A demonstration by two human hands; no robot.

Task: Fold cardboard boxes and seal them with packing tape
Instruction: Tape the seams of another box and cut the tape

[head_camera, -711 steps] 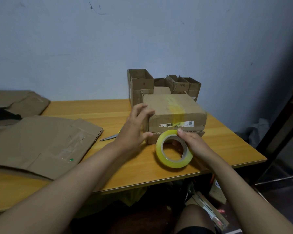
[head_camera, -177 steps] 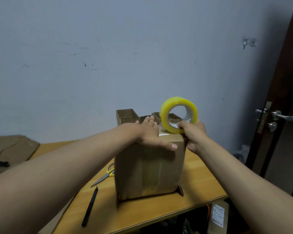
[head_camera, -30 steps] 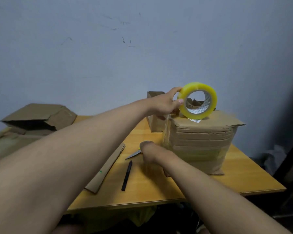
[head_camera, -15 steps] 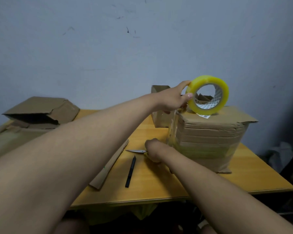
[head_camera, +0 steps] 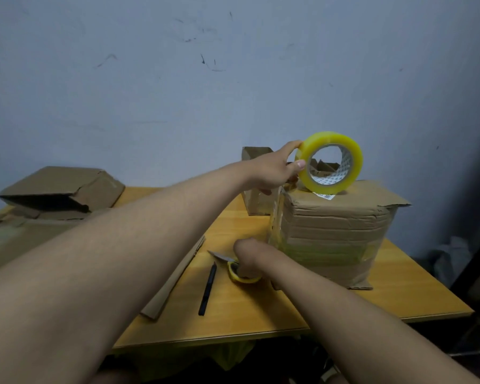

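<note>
Since half a second ago, right hand (head_camera: 248, 257) now gripping yellow scissors (head_camera: 237, 268) at mid-bench. Left hand (head_camera: 275, 170) fingers pinching tape roll (head_camera: 329, 162) atop box (head_camera: 333, 234). Sealing step; next, cutting the stretched strip.

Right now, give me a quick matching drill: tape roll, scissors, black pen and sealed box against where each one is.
1 tape roll
2 scissors
3 black pen
4 sealed box

A lying free on the table
B under the roll
C held by the left hand
D gripped by the right hand

Pairs: 1-C, 2-D, 3-A, 4-B
</note>
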